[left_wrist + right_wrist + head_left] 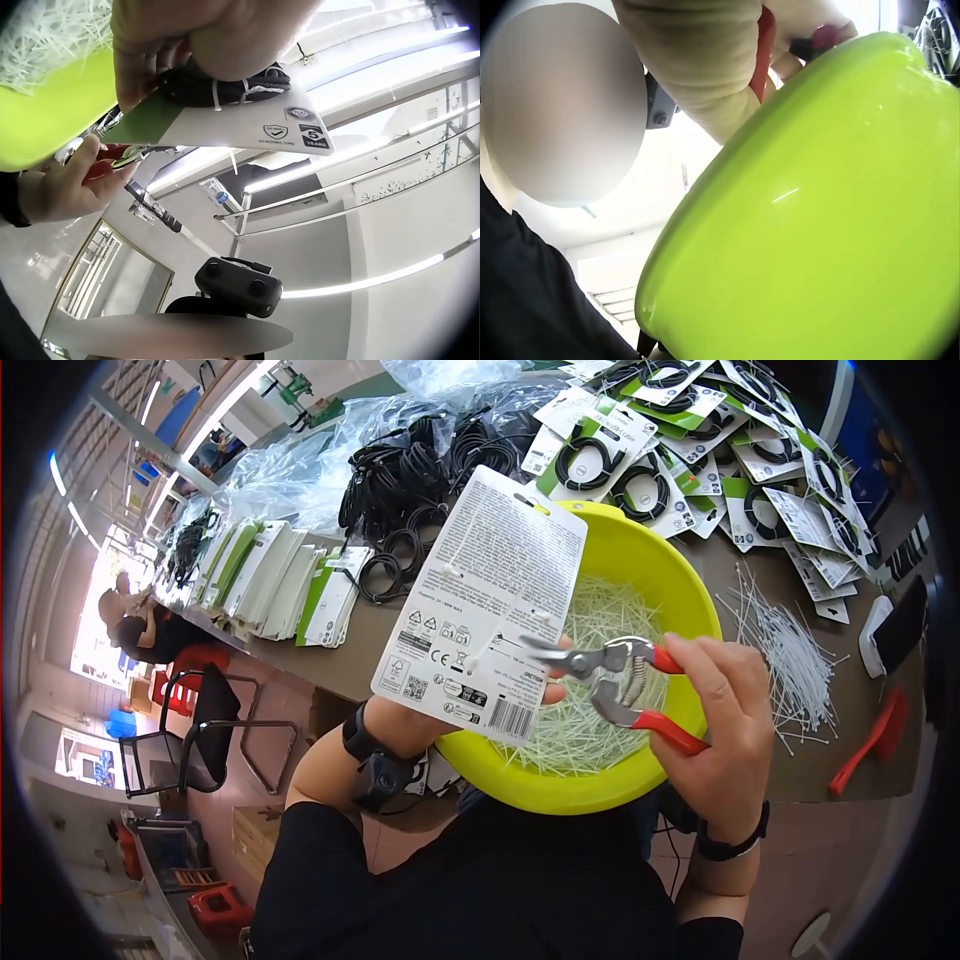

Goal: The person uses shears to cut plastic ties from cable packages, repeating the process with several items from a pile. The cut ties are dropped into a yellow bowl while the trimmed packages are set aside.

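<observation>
Held the white card [475, 600] in the left hand [214, 34], fingers curled round it from below, with its wordy back up. On the other side, had a black cable [196, 88] tied on with small white ties. Squeezed the red handles of the cutters [617, 685] in the right hand [728, 720], handles spread apart, pointing the blurry tips to 9 o'clock, by the card's low edge. Could not tell if touching it.

Had the yellow-green tub [560, 800] just in front of the body, as the middle of the clock, with lots of thin white strips [575, 735] inside. Held the card over its rim at 10 o'clock.

Around it on the desk [848, 710], had a stack of flat cards [265, 580] at 10 o'clock, bunches of black cables [395, 485] at 11, a big heap of cards with cables [720, 460] at 1, loose white ties [790, 665] at 3 and a red tool [870, 745] at 4.
</observation>
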The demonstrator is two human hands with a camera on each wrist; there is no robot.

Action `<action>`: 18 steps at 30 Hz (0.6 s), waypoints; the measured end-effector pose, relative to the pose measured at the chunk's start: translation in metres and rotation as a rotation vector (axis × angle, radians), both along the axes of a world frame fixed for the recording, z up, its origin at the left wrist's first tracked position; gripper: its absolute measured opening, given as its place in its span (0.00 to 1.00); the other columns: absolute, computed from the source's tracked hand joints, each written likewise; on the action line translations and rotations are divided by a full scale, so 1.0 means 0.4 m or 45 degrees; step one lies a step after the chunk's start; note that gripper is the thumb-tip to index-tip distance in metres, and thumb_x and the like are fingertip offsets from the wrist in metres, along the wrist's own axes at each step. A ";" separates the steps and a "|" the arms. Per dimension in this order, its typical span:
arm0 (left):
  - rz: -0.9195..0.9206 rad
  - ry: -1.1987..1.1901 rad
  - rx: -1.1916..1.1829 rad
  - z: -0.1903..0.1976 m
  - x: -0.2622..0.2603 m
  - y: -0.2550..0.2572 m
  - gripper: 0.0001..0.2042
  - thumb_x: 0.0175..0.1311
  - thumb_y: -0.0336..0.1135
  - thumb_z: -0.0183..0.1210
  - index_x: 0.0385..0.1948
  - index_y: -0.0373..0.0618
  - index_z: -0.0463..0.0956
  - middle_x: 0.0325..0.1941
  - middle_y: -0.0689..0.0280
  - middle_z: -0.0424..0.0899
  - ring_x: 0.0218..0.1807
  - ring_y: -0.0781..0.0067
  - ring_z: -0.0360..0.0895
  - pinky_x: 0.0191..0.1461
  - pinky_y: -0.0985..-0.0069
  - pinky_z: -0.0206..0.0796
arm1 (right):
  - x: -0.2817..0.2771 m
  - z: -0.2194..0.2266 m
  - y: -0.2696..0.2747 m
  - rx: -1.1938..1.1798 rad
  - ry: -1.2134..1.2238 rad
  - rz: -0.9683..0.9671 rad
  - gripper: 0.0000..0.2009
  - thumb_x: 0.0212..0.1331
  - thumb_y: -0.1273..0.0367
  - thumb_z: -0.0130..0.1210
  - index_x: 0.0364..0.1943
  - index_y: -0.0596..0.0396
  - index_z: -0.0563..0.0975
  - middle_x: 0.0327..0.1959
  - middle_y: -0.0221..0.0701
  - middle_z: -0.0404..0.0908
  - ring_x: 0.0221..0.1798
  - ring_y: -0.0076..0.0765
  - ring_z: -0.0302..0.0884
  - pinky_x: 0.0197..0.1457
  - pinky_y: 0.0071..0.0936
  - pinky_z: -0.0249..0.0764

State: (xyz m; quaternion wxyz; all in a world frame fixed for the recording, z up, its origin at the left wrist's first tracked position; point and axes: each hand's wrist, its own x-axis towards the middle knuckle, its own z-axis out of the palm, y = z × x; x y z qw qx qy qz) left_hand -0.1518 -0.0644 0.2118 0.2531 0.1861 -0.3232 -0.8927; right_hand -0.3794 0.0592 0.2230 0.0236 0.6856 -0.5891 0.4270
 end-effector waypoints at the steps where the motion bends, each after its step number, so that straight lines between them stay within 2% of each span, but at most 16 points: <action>1: -0.021 -0.010 -0.102 -0.011 0.001 -0.005 0.25 0.68 0.43 0.43 0.60 0.32 0.55 0.58 0.45 0.67 0.56 0.54 0.71 0.55 0.62 0.71 | 0.003 0.006 0.002 0.002 0.068 0.023 0.29 0.29 0.76 0.64 0.47 0.56 0.75 0.41 0.36 0.75 0.44 0.45 0.71 0.48 0.38 0.68; 5: -0.051 0.058 -0.297 -0.046 -0.003 -0.023 0.24 0.67 0.40 0.46 0.60 0.34 0.57 0.57 0.49 0.69 0.56 0.59 0.71 0.56 0.67 0.70 | 0.014 0.004 -0.006 0.028 0.107 0.066 0.29 0.29 0.76 0.64 0.47 0.56 0.75 0.41 0.36 0.75 0.44 0.44 0.71 0.48 0.37 0.67; 12: -0.075 0.154 -0.365 -0.077 -0.010 -0.042 0.23 0.65 0.35 0.52 0.59 0.36 0.60 0.57 0.55 0.72 0.55 0.67 0.73 0.57 0.74 0.69 | 0.025 0.002 -0.002 0.027 0.091 0.094 0.29 0.30 0.76 0.64 0.48 0.56 0.75 0.41 0.35 0.75 0.43 0.44 0.71 0.48 0.37 0.67; 18: -0.122 0.040 -0.436 -0.054 -0.002 -0.020 0.25 0.66 0.38 0.50 0.61 0.37 0.56 0.59 0.52 0.68 0.58 0.63 0.71 0.59 0.70 0.68 | 0.030 -0.004 0.001 0.032 0.089 0.113 0.29 0.30 0.76 0.64 0.47 0.56 0.75 0.41 0.36 0.75 0.43 0.44 0.71 0.48 0.37 0.68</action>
